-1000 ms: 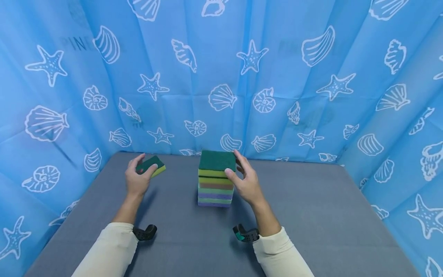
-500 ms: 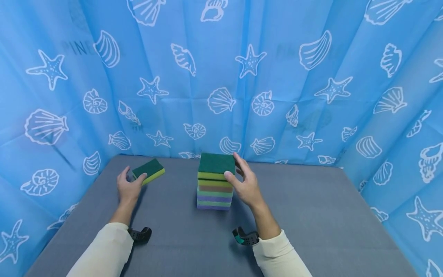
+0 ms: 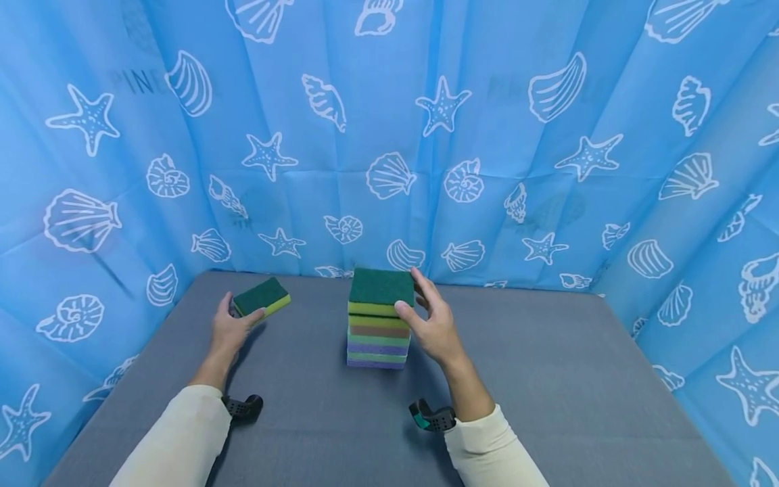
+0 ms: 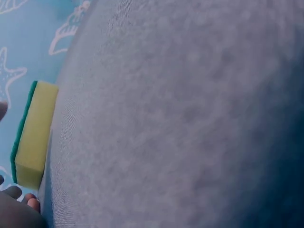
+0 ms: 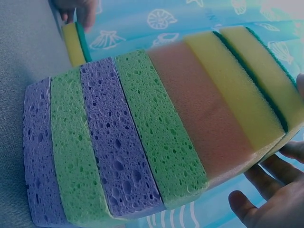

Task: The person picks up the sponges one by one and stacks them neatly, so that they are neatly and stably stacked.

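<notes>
Many-coloured sponges form an upright stack, purple and light green at the bottom, then a salmon-coloured layer. Above lie yellow scrub sponges; the top one shows its dark green scouring face. My right hand holds the upper right end of the stack, thumb at the near corner and fingers at the side and back. Another yellow-green scrub sponge lies on the table at the far left. My left hand is at its left end, fingers loosely spread around it, thumb beside the near edge. The left wrist view shows only fingertips near its end.
A grey cloth-covered table lies under everything. Behind it and at both sides hangs a blue curtain printed with white shells and starfish. Black wrist straps sit at both cuffs.
My left hand drew back leftward from over the separate sponge, then shifted slightly right to its end. That sponge moved slightly left, then stayed put. My right hand keeps its place on the stack.
</notes>
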`<state>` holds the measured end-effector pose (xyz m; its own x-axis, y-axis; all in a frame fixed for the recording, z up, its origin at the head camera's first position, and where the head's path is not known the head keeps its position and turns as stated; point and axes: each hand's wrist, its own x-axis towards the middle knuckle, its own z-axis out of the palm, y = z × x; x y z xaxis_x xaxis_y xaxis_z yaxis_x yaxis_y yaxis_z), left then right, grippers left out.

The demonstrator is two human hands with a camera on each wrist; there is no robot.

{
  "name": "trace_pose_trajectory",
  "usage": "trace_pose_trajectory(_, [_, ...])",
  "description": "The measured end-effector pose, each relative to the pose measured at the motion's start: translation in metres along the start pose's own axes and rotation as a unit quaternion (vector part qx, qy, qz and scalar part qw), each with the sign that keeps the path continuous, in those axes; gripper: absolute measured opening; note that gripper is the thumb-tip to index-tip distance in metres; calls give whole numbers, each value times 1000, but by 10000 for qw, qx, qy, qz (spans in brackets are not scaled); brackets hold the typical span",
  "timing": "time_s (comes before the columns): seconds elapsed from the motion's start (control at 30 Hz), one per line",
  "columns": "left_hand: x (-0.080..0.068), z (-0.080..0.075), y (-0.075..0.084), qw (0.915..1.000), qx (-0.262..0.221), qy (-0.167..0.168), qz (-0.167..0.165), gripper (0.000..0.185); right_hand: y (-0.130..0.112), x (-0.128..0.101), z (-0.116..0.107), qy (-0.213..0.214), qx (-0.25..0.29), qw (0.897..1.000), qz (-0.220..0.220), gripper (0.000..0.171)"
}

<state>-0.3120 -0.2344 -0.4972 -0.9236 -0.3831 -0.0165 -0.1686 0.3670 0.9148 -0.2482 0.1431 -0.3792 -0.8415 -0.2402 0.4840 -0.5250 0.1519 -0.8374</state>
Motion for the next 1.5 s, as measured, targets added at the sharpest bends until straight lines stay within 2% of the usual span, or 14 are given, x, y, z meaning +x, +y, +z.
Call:
trace_pose_trajectory(0.13, [4,0,0,9997,189,-164,-60,94,3,0,0,31,38,10000,-20,61])
trace_pose_trajectory(0.4, [6,-2,0,9984,498,-249,-51,89,40,1,1,83,38,9999,-103,63])
trace_pose_trajectory(0.63, [6,-1,0,9967,800,-109,-76,84,1,-3,2,33,68,10000,33,61])
trace_pose_trajectory(0.97, [5,-1,-2,9979,573,231,-185,81,1,-3,3,58,-3,10000,-54,61])
trace_pose_trajectory(1.2, [1,-5,1,9986,389,316,148,80,4,-2,3,45,-66,9998,-182,61])
trace_pose_trajectory(1.5, [-6,-13,7,9983,247,373,380,81,1,-1,3,22,-65,9999,-145,61])
